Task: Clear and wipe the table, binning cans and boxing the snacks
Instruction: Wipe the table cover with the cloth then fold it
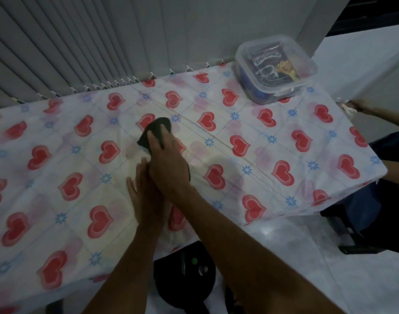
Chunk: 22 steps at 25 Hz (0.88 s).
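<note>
Table (239, 123), right hand (167, 165) flat atop rag (158, 128)

I see a thin tablecloth (250, 132), smooth with a faint sheen and fine creases. The dark wiping rag (158, 128) looks like soft, matt fabric. The lidded food box (308, 62) is clear, glossy plastic, and shiny snack wrappers (268, 66) show through it. The vertical blinds (80, 41) look matt grey. The pale floor (296, 245) is polished and reflective.
</note>
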Each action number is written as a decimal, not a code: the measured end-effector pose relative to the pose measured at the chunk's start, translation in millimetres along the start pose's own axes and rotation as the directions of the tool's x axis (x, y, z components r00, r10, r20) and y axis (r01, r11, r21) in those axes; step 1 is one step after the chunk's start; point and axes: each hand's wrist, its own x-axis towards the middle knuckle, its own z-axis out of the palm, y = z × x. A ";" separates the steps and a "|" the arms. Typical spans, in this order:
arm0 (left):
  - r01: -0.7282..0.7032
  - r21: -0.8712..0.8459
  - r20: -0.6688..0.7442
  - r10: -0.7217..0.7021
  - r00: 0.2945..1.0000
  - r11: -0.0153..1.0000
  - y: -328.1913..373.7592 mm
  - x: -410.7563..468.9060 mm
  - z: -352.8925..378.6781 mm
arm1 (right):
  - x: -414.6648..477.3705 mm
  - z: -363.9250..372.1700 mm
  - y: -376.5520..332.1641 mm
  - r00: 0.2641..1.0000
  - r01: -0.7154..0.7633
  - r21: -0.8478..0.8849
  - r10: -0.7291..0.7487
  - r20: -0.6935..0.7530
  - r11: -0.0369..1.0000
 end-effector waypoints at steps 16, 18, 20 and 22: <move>0.088 -0.055 -0.137 -0.095 0.986 0.995 8.0 1.2 2.7 | 10.6 -14.9 139.3 0.927 -0.372 -0.270 0.341 -0.157 0.888; 0.094 -0.054 -0.125 -0.100 0.987 0.994 7.8 1.1 2.2 | -14.4 -26.7 150.8 0.898 -0.435 -0.260 0.394 -0.196 0.862; 0.096 -0.056 -0.113 -0.101 0.988 0.994 8.1 1.1 1.0 | -47.8 -38.9 161.3 0.834 -0.540 -0.217 0.482 -0.270 0.813; 0.099 -0.070 -0.119 -0.107 0.987 0.993 8.9 0.9 1.0 | -86.0 -47.7 167.1 0.744 -0.648 -0.150 0.579 -0.333 0.747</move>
